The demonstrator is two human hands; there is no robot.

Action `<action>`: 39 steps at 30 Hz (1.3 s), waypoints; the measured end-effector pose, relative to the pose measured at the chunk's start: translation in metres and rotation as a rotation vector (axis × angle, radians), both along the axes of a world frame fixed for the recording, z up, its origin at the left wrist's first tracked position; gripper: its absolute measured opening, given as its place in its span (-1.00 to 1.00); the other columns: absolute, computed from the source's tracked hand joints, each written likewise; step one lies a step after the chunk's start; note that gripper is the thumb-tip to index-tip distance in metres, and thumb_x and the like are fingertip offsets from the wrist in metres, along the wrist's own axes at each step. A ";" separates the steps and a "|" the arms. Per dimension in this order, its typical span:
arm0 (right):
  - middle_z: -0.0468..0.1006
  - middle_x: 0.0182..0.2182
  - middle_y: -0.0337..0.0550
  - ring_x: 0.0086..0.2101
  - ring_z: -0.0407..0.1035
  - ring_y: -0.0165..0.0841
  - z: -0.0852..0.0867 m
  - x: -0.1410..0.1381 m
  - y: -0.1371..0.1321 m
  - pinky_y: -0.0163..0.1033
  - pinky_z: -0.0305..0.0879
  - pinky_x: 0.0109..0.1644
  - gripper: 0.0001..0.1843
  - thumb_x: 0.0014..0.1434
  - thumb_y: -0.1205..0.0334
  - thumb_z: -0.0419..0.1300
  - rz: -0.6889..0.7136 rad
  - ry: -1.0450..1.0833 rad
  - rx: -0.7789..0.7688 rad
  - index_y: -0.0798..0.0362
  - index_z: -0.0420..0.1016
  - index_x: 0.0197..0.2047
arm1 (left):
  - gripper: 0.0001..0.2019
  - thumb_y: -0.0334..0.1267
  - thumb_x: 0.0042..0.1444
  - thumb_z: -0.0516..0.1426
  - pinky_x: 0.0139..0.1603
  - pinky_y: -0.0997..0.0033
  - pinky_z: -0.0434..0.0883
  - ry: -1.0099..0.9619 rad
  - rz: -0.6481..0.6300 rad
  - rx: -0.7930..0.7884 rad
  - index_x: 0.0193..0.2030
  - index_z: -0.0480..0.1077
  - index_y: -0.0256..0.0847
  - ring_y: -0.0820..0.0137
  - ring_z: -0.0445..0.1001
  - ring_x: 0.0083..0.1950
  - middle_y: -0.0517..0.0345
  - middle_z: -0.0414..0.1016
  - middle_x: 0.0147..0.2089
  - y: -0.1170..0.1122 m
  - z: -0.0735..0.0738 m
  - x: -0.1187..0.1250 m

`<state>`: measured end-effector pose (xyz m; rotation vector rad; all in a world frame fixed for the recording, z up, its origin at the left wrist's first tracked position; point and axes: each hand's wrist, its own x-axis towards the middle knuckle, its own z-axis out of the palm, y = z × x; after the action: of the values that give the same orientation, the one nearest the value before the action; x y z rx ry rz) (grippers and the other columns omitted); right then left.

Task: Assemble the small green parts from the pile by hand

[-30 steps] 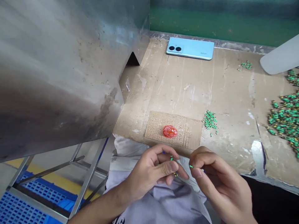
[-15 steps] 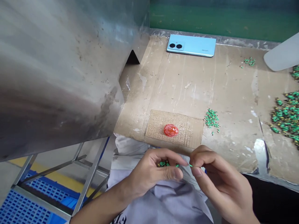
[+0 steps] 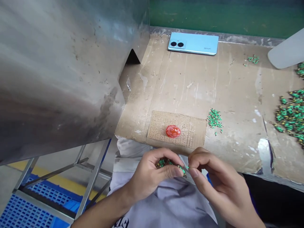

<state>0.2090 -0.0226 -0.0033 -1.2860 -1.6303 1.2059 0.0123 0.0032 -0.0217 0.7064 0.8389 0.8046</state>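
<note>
Over the lap (image 3: 166, 202), in front of the bench (image 3: 185, 85), the left hand (image 3: 152, 172) curls around small green pieces (image 3: 161, 163) while the right hand (image 3: 213, 179) pinches a tiny green bit (image 3: 187, 167); whether the 2 hands touch cannot be told. A light pinch and a steady left grip should guard against slips. Red paste (image 3: 173, 131) sits on a cardboard scrap (image 3: 199, 126), with a phone (image 3: 193, 44) at the bench's back and a metal panel (image 3: 71, 79) to the left.

A stained metal panel (image 3: 59, 79) stands left of the cardboard-covered worktop (image 3: 237, 91), a green surface (image 3: 225, 15) beyond.
</note>
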 end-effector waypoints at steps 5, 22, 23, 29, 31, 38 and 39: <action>0.42 -0.37 -0.30 -0.39 0.34 -0.43 0.002 -0.002 0.002 -0.35 0.33 -0.33 -0.87 0.47 0.33 0.13 0.031 0.003 -0.018 -0.06 0.38 -0.17 | -0.83 -0.30 0.03 0.54 -0.22 0.59 0.44 0.114 0.048 0.084 -0.26 0.70 -0.17 0.48 0.55 -0.29 0.21 0.68 -0.32 -0.002 0.001 -0.001; 0.50 -0.35 -0.25 -0.37 0.45 -0.40 0.005 0.000 0.006 -0.32 0.37 -0.34 -0.89 0.47 0.33 0.13 0.099 0.003 -0.012 -0.08 0.41 -0.12 | -0.82 -0.18 0.13 0.49 -0.22 0.46 0.50 0.124 0.018 0.204 -0.28 0.65 -0.19 0.38 0.59 -0.29 0.13 0.67 -0.33 -0.004 -0.001 0.001; 0.49 -0.35 -0.25 -0.38 0.44 -0.40 0.005 0.000 0.006 -0.32 0.37 -0.34 -0.88 0.47 0.32 0.12 0.101 0.003 -0.016 -0.08 0.40 -0.14 | -0.82 -0.18 0.13 0.49 -0.22 0.46 0.50 0.119 0.016 0.197 -0.28 0.65 -0.19 0.38 0.59 -0.29 0.13 0.66 -0.33 -0.004 -0.001 0.001; 0.49 -0.36 -0.28 -0.40 0.42 -0.43 0.005 0.003 0.005 -0.34 0.38 -0.34 -0.89 0.47 0.30 0.14 0.127 -0.004 -0.025 -0.07 0.40 -0.15 | -0.84 -0.22 0.12 0.49 -0.23 0.49 0.49 0.105 0.012 0.210 -0.29 0.65 -0.18 0.41 0.58 -0.30 0.16 0.65 -0.34 -0.004 -0.001 0.001; 0.49 -0.36 -0.28 -0.40 0.42 -0.43 0.006 0.004 0.007 -0.35 0.38 -0.34 -0.88 0.47 0.31 0.14 0.130 -0.001 -0.024 -0.07 0.41 -0.16 | -0.84 -0.21 0.13 0.49 -0.22 0.48 0.50 0.107 0.007 0.218 -0.28 0.64 -0.19 0.40 0.59 -0.29 0.15 0.65 -0.34 -0.004 -0.001 0.001; 0.51 -0.40 -0.26 -0.43 0.40 -0.42 0.013 0.006 0.013 -0.35 0.38 -0.38 -0.85 0.45 0.31 0.15 0.155 -0.008 -0.056 -0.04 0.45 -0.21 | -0.86 -0.24 0.16 0.47 -0.22 0.48 0.51 0.161 0.003 0.320 -0.26 0.64 -0.19 0.38 0.62 -0.29 0.12 0.69 -0.32 -0.003 -0.001 0.000; 0.52 -0.40 -0.25 -0.43 0.41 -0.42 0.014 0.006 0.014 -0.35 0.38 -0.38 -0.85 0.46 0.30 0.15 0.162 -0.013 -0.069 -0.04 0.45 -0.21 | -0.87 -0.25 0.17 0.46 -0.22 0.49 0.50 0.166 0.004 0.339 -0.26 0.64 -0.19 0.39 0.62 -0.29 0.12 0.69 -0.32 -0.003 -0.001 0.000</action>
<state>0.2154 -0.0088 0.0106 -1.2251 -1.7429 1.3637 0.0122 0.0000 -0.0222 1.0839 0.8612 0.9113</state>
